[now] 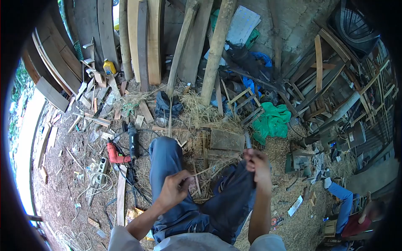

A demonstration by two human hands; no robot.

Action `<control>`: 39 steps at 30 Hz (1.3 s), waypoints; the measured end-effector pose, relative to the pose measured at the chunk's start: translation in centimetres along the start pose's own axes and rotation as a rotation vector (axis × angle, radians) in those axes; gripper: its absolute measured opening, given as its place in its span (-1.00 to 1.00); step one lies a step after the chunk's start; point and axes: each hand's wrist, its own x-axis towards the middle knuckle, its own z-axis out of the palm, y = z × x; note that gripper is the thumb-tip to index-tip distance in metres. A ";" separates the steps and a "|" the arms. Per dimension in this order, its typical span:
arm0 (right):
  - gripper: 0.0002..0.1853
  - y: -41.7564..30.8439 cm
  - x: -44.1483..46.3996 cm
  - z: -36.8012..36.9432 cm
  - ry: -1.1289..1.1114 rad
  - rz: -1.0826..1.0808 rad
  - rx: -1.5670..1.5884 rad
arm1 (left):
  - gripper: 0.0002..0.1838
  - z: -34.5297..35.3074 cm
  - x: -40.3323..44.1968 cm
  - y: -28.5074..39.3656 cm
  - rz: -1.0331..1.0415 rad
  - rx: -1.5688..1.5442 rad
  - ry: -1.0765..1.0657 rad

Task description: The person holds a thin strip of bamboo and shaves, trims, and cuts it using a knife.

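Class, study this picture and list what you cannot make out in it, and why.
All in the head view:
- Full shape of the grey shaft: partly hidden by the right hand's grip and blurred.
- Near end of the thin strip: covered by the left hand's grip.
- Print on the paper sheets and yellow bottle: too small.
- Inside of the green bag: hidden by its folds.
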 end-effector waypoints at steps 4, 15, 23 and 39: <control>-0.73 -1.6 -1.7 1.4 0.095 -0.062 0.009 | -0.93 -0.4 0.3 -0.6 -0.044 0.057 0.101; -0.76 0.6 -2.2 6.6 -0.323 0.171 0.015 | -0.86 1.6 0.6 1.7 0.073 -0.001 0.036; -0.74 -0.3 -1.0 1.5 -0.156 0.129 -0.016 | -0.87 1.4 -0.5 0.3 0.107 -0.013 0.021; -0.75 1.3 -2.2 6.3 -0.303 0.178 -0.002 | -0.93 1.5 0.8 1.1 -0.029 -0.115 0.008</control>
